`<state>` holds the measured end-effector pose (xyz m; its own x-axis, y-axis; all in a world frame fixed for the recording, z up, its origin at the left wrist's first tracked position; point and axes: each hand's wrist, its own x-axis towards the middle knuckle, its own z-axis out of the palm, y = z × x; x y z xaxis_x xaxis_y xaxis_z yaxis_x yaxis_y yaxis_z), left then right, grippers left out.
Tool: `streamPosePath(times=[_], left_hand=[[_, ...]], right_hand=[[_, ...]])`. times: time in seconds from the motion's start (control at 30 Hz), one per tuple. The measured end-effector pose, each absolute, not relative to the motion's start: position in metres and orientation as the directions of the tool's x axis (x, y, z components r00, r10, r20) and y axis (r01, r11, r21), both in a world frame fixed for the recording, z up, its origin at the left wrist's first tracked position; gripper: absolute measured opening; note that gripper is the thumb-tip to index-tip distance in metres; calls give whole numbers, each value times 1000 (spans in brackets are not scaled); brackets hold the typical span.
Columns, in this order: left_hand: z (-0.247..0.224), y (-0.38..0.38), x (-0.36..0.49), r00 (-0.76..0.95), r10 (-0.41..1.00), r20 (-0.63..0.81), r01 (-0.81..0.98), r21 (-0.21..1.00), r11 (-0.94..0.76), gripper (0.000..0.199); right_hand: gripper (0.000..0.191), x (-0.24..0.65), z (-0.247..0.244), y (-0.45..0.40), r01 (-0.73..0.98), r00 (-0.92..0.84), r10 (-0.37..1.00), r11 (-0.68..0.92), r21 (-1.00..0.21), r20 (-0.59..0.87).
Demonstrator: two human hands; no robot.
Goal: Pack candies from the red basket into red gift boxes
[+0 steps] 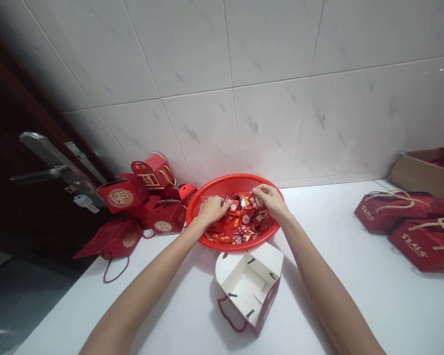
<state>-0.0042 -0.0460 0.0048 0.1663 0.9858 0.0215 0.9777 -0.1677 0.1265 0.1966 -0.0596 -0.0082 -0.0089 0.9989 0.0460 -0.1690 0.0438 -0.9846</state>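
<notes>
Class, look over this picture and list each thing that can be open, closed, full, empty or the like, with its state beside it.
Front gift box: open, empty
Red plastic basket: upright, well stocked with candies
Candies: wrapped, loose
Left-hand gift boxes: assembled, piled together
Rope-handled boxes: closed
Cardboard box: open, red things inside
Keys: hanging at the door lock

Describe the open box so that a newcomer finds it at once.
On the white table, find the round red basket. The open box sits just on its near side. Unlike the red boxes to the left and right, it shows its white inside facing up.
</notes>
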Motion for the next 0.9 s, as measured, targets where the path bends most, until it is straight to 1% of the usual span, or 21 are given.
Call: streamPosePath(times=[0.1,0.17,0.23,0.3,0.33,0.37,0.43,0.5,0.53,0.67,0.7,0.83,0.9], left_hand=[[6,-47,-7,162,987,12,974,159,-162,59],[5,-48,-8,266,964,-24,945,202,-256,57],[2,-49,-8,446,882,-153,875,281,-394,41],[-1,-49,-9,578,745,-333,808,360,-466,19],[-3,-49,-9,598,689,-410,798,381,-467,17],[-4,-49,-10,594,655,-466,803,384,-455,22],[-7,-49,-11,556,645,-525,831,356,-427,33],[-8,-47,-11,514,672,-533,858,312,-409,36],[-8,-47,-11,498,687,-529,867,289,-406,33],[-8,-44,-12,472,747,-468,881,223,-417,11],[-8,-43,-12,478,760,-440,878,223,-423,12],[-6,-39,-14,517,801,-302,852,270,-448,33],[-5,-38,-14,531,812,-241,837,301,-458,39]], right_hand=[[29,197,-8,-60,-161,5,999,54,-985,54],[26,197,-8,-60,-154,27,998,59,-986,56],[20,197,-7,-60,-145,44,998,52,-988,46],[15,197,-5,-59,-141,56,998,34,-989,26],[17,198,-5,-59,-140,60,998,22,-990,14],[19,198,-4,-60,-141,61,998,9,-990,0],[24,198,-2,-61,-144,53,998,-20,-989,-28],[26,197,0,-62,-146,34,998,-46,-988,-51],[26,197,0,-63,-151,22,998,-55,-987,-59],[22,196,1,-65,-204,-17,998,-63,-977,-61],[21,196,1,-65,-209,-17,998,-63,-976,-61],[21,196,1,-65,-190,-9,998,-61,-980,-60],[22,197,0,-64,-195,-16,999,-51,-979,-49]])
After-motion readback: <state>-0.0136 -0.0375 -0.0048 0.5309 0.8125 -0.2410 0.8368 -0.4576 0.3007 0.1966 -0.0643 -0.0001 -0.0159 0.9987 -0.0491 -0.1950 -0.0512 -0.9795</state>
